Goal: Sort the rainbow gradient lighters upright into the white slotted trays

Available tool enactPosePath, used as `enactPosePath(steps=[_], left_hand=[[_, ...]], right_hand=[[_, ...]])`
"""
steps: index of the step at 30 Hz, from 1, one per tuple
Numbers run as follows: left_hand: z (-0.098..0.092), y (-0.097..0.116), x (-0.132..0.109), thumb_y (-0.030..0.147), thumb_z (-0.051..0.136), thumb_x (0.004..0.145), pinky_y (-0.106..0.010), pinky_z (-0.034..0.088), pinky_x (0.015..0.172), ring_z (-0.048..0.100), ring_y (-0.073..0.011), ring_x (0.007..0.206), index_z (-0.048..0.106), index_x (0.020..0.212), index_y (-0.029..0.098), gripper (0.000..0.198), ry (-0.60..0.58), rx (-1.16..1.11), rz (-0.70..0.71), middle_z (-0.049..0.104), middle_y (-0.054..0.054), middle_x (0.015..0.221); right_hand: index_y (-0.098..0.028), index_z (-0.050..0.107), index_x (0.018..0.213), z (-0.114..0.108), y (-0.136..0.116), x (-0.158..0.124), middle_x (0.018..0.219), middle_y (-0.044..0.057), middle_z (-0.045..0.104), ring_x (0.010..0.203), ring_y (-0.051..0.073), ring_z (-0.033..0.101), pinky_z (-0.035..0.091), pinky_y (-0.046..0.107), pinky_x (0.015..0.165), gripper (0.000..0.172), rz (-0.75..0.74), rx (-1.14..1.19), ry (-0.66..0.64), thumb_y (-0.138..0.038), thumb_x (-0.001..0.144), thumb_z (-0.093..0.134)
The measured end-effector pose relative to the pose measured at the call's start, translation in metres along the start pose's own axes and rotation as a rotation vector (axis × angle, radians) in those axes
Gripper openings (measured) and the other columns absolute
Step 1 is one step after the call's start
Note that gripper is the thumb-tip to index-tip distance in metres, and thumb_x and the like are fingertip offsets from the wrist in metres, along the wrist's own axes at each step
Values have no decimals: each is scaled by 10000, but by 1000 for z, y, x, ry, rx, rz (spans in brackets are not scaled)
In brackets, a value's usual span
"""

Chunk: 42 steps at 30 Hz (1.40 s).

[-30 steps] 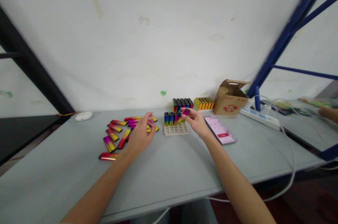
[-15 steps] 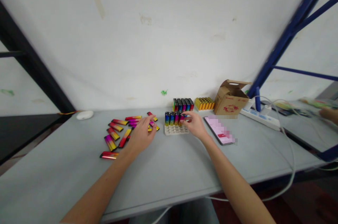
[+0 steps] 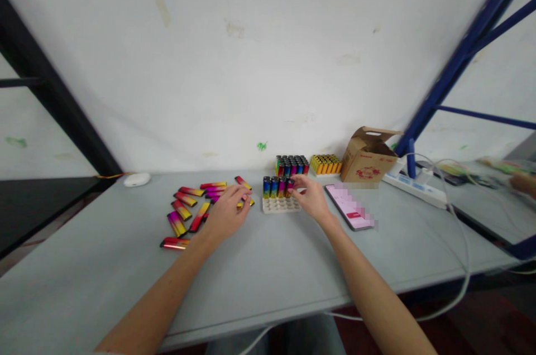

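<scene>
Your half-curled left hand [image 3: 228,212], hold unclear, overlaps scattered lighters [image 3: 200,217]; your right hand [image 3: 312,198] pinches an upright lighter [image 3: 289,187] along the tray's [image 3: 281,207] back edge, phone [image 3: 344,203] beside.

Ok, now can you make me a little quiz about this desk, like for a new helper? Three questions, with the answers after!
1. Which hand has its fingers at the row of upright lighter-like tubes?
2. True or false: the smartphone lies to the right of the off-white holed tray.
3. What stands just right of the yellow tubes by the wall?

Key:
1. The right hand.
2. True.
3. An open cardboard box.
</scene>
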<state>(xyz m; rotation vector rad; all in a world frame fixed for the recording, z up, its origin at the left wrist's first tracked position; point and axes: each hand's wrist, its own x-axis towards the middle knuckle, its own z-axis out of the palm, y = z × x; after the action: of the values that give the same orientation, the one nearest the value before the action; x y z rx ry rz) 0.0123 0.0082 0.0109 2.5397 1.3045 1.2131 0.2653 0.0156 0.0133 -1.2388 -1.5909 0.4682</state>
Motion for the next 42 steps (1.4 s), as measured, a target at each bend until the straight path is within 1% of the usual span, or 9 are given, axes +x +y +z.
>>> enactPosePath(steps=[5,11,14,19,23,26,30,36,42], left_hand=[[-1,0,0,243,442,893,-403,472,926,592,-233,1019,625,927,196,192,-17,2,13,652,-85,1026],[0,-4,0,245,447,896,-408,455,947,583,-235,1036,625,923,195,187,-20,16,10,647,-85,1035],[-1,-4,1,244,444,899,-400,449,955,581,-231,1036,624,922,192,189,-14,16,7,648,-83,1031],[0,-8,1,261,445,899,-421,446,946,574,-249,997,641,908,169,217,-25,115,-22,648,-101,1007],[2,-18,-1,290,492,869,-473,408,999,546,-306,1076,682,913,138,247,-55,273,-68,648,-151,1073],[4,-23,-4,302,541,824,-505,390,1024,505,-353,1183,700,969,125,278,-96,308,-92,622,-185,1202],[4,-23,-5,296,524,832,-575,304,1070,447,-354,1288,713,1018,196,284,-219,242,-41,639,-120,1259],[2,-12,-2,273,489,868,-532,300,1075,626,-262,1073,720,999,254,266,-377,46,21,728,-59,1095],[6,-14,-2,372,487,880,-474,404,1005,591,-300,1106,698,1062,162,349,-169,122,-30,673,-148,1173]], right_hand=[[-225,621,950,1,0,-1,844,32,698,769,199,674,513,348,719,184,-3,-67,-26,-208,766,624],[-246,611,1079,-3,-3,-3,1023,48,669,711,177,634,495,352,738,331,-67,-184,14,-186,754,631],[-227,632,1067,-5,-4,-3,1006,60,643,708,176,606,488,355,755,299,-100,-271,44,-204,770,618],[-213,682,981,-4,0,-3,1051,90,594,955,235,582,478,397,880,200,-209,-369,126,-223,801,597],[-197,700,953,-2,3,-3,1112,114,575,1086,266,536,420,448,996,171,-290,-405,176,-225,817,601],[-184,681,1004,0,1,-4,1135,127,570,1111,275,522,416,458,1005,206,-307,-401,226,-248,835,584],[-166,647,1065,4,-5,-6,1130,131,575,1114,269,520,419,442,1004,248,-335,-380,245,-237,849,551],[-170,650,1006,10,-11,-8,1064,119,614,1049,251,541,433,420,965,209,-377,-343,245,-186,869,492],[-195,633,1022,8,-17,-11,800,52,660,856,217,583,469,358,831,280,-366,-184,227,-125,897,391]])
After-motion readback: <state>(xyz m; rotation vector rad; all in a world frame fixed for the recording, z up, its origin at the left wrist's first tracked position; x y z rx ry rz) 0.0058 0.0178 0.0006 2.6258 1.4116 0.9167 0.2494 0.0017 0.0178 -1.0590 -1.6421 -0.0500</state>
